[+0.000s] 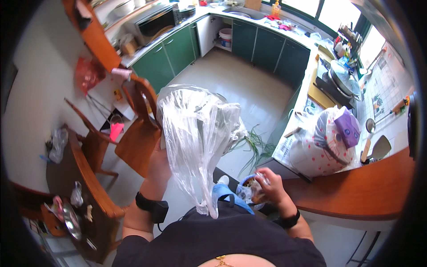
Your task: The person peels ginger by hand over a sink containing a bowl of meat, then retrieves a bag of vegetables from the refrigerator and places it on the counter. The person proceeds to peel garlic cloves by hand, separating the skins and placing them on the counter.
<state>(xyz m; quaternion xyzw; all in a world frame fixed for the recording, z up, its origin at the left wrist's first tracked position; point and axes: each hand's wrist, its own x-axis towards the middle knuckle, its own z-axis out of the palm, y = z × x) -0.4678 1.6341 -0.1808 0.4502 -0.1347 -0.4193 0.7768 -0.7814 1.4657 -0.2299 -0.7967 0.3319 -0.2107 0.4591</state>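
A large clear plastic bag (200,133) fills the middle of the view, its gathered tail hanging toward my shirt. A curved rim shows through the top of the bag, but I cannot tell what is inside. My left hand (162,147) supports the bag from its left side, the fingers hidden behind the plastic. Lower right, my right hand (272,185) has its fingers curled around a small crumpled piece of clear plastic (263,179). Below that hand stands a blue-rimmed bin (241,187), with clear plastic and brown matter in it.
Long green stalks (253,147) lie on the floor beyond the bag. Wooden chairs (138,147) and a dark table (63,170) stand left. On the right counter sit a red-dotted bundle (320,147) and a lidded wok (343,80). One white-faced cabinet door (205,35) hangs open.
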